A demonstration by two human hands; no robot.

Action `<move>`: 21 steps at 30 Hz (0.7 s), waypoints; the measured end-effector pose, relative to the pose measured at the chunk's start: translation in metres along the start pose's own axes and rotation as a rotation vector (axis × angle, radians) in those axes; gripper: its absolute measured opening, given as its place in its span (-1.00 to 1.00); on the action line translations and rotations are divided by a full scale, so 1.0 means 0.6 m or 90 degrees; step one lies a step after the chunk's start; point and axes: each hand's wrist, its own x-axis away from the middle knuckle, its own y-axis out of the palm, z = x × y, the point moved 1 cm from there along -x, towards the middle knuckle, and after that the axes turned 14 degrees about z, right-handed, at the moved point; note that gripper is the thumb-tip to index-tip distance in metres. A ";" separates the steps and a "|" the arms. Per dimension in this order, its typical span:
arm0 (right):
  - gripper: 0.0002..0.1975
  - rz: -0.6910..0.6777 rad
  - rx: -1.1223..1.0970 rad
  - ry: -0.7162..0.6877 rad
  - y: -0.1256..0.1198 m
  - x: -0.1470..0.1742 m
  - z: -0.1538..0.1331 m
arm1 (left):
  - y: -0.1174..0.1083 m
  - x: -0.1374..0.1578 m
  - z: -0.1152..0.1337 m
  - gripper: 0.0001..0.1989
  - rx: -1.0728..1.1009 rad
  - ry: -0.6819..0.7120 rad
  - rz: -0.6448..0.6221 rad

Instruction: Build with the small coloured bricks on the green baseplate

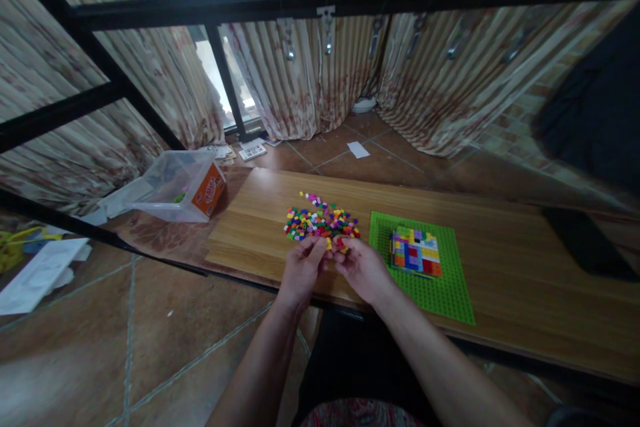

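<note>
1. Head view, left hand (303, 268): thumb and fingers pinch a small yellow brick (329, 244); grip is closed on it, just beyond the pile's near edge on the wearer's side.
2. Head view, right hand (365, 270): fingertips hold a red brick (341, 241), facing the left hand's fingertips. The two bricks are close together; whether they touch is too small to tell.
3. Pile (320, 219): loose bricks of many colours, directly beyond both hands, spread on the table (510, 260). A few stray pieces trail off at its far side.
4. Baseplate (453, 300): green, studded, flat on the table, just right of the right hand.
5. Block (415, 252): multicoloured, built of bricks, sits on the baseplate, to the right of the right hand and apart from it.
6. Box (167, 187): clear, orange label, well left of and beyond the left hand; some green shows inside.
7. Black slab (587, 240): on the table, far right of the right hand.
</note>
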 end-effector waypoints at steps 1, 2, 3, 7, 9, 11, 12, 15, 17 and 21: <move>-0.85 0.001 0.002 0.006 0.000 -0.001 -0.002 | 0.000 -0.001 0.002 -0.67 -0.002 0.008 0.006; -0.85 -0.003 0.012 0.004 0.001 -0.001 -0.004 | 0.000 -0.003 0.003 -0.66 -0.003 0.015 0.013; -0.84 -0.012 0.029 -0.004 0.003 0.000 -0.005 | 0.000 -0.005 0.003 -0.66 -0.003 0.018 0.018; -0.73 -0.052 0.135 -0.104 0.011 0.001 -0.008 | 0.000 -0.010 0.001 -0.68 0.003 0.008 0.025; -0.70 -0.048 0.171 -0.168 0.014 0.000 -0.007 | -0.001 -0.011 0.000 -0.69 0.011 0.003 0.034; -0.69 -0.037 0.183 -0.205 0.015 -0.002 -0.003 | -0.002 -0.012 -0.002 -0.69 0.024 -0.007 0.043; -0.69 -0.032 0.186 -0.214 0.015 -0.002 -0.002 | -0.002 -0.012 -0.003 -0.69 0.032 -0.016 0.043; -0.70 -0.018 0.215 -0.248 0.017 0.000 0.002 | -0.003 -0.013 -0.007 -0.67 0.069 -0.056 0.036; -0.72 -0.006 0.252 -0.273 0.018 0.003 0.004 | -0.002 -0.014 -0.011 -0.65 0.092 -0.071 0.044; -0.75 0.024 0.301 -0.295 0.020 0.004 0.007 | 0.000 -0.015 -0.021 -0.62 0.117 -0.068 0.064</move>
